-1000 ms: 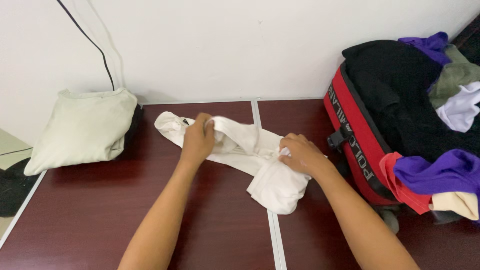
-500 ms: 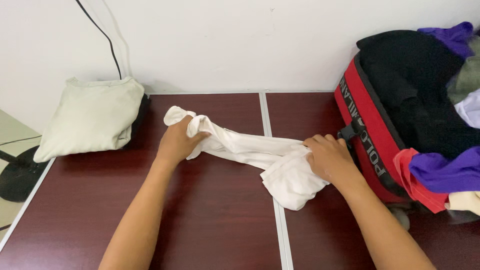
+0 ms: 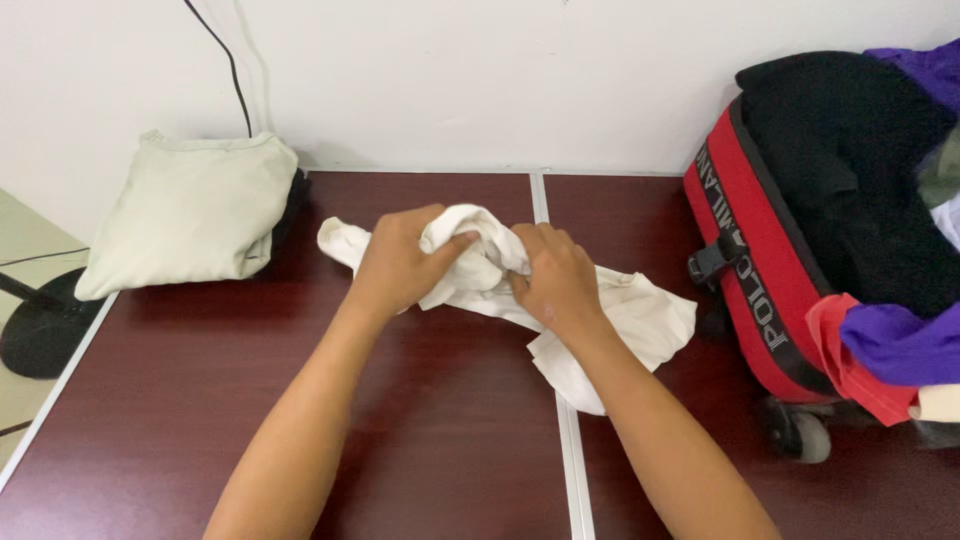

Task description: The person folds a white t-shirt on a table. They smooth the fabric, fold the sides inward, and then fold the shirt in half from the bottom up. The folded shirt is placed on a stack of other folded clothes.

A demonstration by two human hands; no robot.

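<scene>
Hands, left [image 3: 400, 262] and right [image 3: 553, 278], fingers clamped on cream cloth [image 3: 630, 315], mid-bench [image 3: 200, 400], near back edge; suitcase [image 3: 760, 290] right.

Bare tabletop [image 3: 440, 440] near; folded cream cloth [image 3: 190, 215] left, red suitcase [image 3: 765, 290] perhaps crowding right.

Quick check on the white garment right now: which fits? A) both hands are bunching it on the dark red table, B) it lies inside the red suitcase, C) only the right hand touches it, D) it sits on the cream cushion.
A: the left hand and right hand both grip the white garment, gathered between them on the table.
</scene>
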